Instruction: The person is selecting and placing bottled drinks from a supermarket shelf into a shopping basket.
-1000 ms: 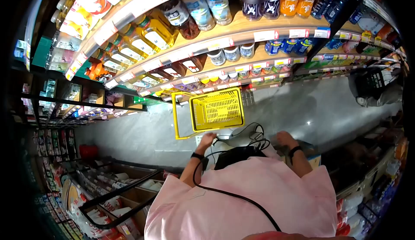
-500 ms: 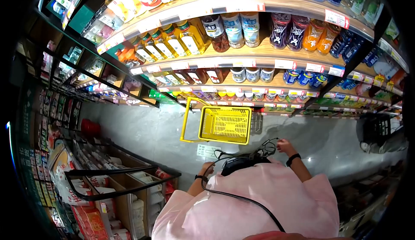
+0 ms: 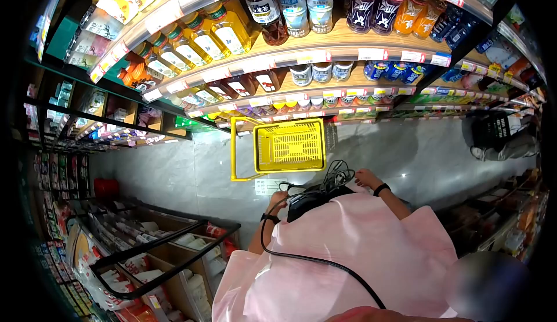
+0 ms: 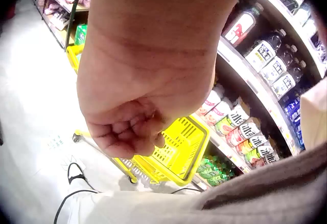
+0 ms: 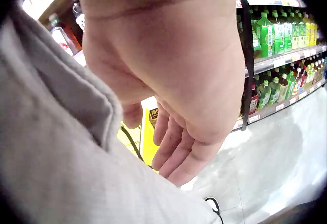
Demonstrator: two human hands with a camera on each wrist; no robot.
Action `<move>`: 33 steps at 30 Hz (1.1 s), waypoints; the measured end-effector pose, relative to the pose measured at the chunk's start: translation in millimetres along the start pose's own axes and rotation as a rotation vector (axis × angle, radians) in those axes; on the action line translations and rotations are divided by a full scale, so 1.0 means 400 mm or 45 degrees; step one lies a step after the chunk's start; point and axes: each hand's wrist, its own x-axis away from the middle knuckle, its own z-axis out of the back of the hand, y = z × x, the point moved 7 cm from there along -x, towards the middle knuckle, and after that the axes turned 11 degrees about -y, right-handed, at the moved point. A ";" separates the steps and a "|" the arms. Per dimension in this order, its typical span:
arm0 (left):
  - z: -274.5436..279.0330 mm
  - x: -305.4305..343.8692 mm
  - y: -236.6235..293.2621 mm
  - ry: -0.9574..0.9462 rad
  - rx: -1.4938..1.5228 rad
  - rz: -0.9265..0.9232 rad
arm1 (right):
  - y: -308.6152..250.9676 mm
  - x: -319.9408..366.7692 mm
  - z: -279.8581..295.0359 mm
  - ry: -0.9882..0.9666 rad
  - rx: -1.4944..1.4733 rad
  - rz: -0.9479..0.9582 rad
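At waist height in the head view, my left hand [image 3: 279, 199] hangs beside my body, close to a looped black cable [image 3: 339, 175]. Its fingers curl loosely toward the palm in the left wrist view, and nothing shows in them. My right hand [image 3: 367, 178] hangs on the other side, near the same cable loops; the right wrist view shows its fingers relaxed, pointing down, holding nothing. In front of my feet stands a yellow shopping basket [image 3: 259, 148] with a long handle [image 3: 234, 151] toward the left. No items show inside it. Both hands are apart from the basket.
Curved shelves [image 3: 278, 61] of drinks stretch ahead, with yellow bottles [image 3: 227, 32] and blue cans [image 3: 396, 70]. A black-framed display stand [image 3: 168, 264] is behind on the left. Far right, a black basket [image 3: 490, 129] stands by another person's legs. A red bucket [image 3: 106, 188] sits on the left.
The head view dipped, then rose back, so shelves and yellow basket shifted down and up again. My right hand has drawn slightly inward. Both hands stay low beside my body.
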 end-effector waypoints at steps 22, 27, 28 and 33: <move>-0.106 0.196 -0.042 0.096 1.613 1.197 | -1.185 0.667 -0.010 0.335 0.620 1.540; -0.108 0.138 -0.025 0.072 1.726 1.096 | -1.256 0.802 -0.203 0.332 1.432 1.726; -0.099 0.138 -0.015 0.128 1.682 1.049 | -1.273 0.815 -0.209 0.290 1.430 1.743; -0.071 0.151 0.008 0.228 1.772 1.051 | -1.388 0.882 -0.119 0.235 1.092 1.876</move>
